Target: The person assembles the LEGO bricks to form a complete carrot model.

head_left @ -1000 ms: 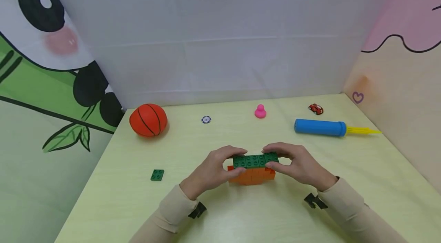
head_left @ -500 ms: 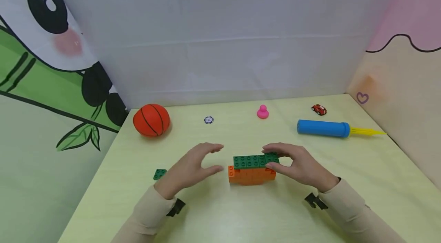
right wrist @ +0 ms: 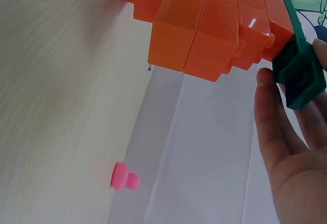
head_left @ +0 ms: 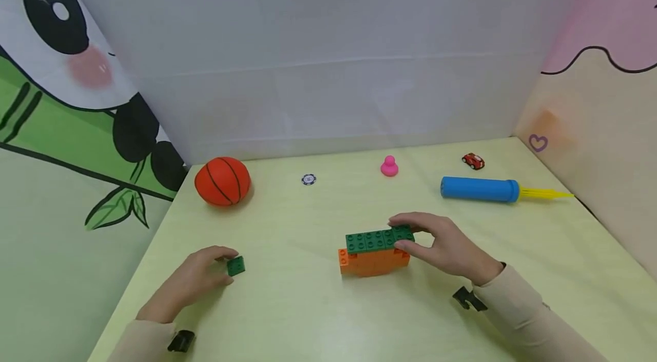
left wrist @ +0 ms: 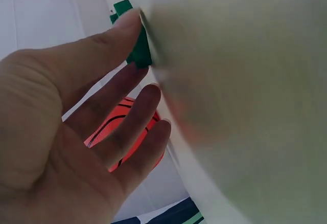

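My left hand is at the table's left side, thumb and fingers at opposite edges of a small green toy brick. In the left wrist view the thumb overlaps this green brick, and a fingertip meets its lower end. My right hand pinches the right end of a row of green bricks on top of an orange brick structure. From the right wrist, the orange bricks look stepped, and the green end piece sticks out past them between thumb and fingers.
Along the back lie an orange-red basketball, a poker chip, a pink knobbed toy and a red toy car. A blue hand pump with a yellow nozzle lies at the right. Printed cloth walls surround the table.
My left hand has left the brick structure, moved left and down, and taken hold of the loose green brick. My right hand has stayed on the structure's right end.
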A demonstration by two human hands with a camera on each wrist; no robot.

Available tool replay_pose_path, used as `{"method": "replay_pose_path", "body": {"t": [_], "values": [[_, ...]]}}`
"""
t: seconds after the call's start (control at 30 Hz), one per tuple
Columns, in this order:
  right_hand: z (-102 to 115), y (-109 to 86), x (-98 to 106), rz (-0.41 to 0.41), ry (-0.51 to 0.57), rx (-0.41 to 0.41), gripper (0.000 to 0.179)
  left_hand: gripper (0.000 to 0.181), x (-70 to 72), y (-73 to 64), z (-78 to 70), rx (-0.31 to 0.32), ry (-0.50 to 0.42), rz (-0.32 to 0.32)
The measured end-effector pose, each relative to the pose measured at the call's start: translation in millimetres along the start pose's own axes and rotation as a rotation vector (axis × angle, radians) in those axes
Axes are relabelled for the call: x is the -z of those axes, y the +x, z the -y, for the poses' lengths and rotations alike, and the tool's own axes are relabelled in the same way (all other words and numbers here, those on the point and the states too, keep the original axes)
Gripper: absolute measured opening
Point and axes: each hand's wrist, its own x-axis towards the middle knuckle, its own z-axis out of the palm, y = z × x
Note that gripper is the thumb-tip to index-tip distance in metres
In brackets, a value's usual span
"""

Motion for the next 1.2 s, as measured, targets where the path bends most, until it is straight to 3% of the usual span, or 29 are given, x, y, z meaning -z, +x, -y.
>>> {"method": "replay_pose_path", "body": {"t": [0.17,0.33,0.43,0.6,0.67,0.77,0.93,1.2], "values": [[-1,-0.3,1,-0.002,0.002,-0.009,0.041,0.043,-5.1,4.1,-10.9,-0.037,-0.022,-0.022],[0,-1.3,0,0.002,0.001,-0.014,0.041,0.045,-11.7,13.8,-42.9,-0.103,-0.111,-0.049],[1,-1.7,0,0.006,0.01,-0.017,0.04,0.047,-16.4,19.4,-75.3,-0.228,-0.208,-0.085],[1,-1.9,-1,0.01,0.014,-0.028,0.04,0.046,-25.2,27.5,-136.2,-0.505,-0.307,-0.144],[1,-1.8,-1,0.01,0.014,-0.03,0.04,0.044,-29.4,31.1,-154.4,-0.597,-0.313,-0.145],[2,-1.5,-1,0.013,0.015,-0.022,0.041,0.043,-35.7,35.4,-171.0,-0.681,-0.312,-0.124],[2,-1.1,-2,0.01,0.014,-0.006,0.04,0.042,-43.0,38.6,-180.7,-0.697,-0.326,-0.086],[3,-1.9,-1,0.003,0.011,0.015,0.04,0.035,-52.6,37.5,-188.1,-0.584,-0.426,-0.071]]}}
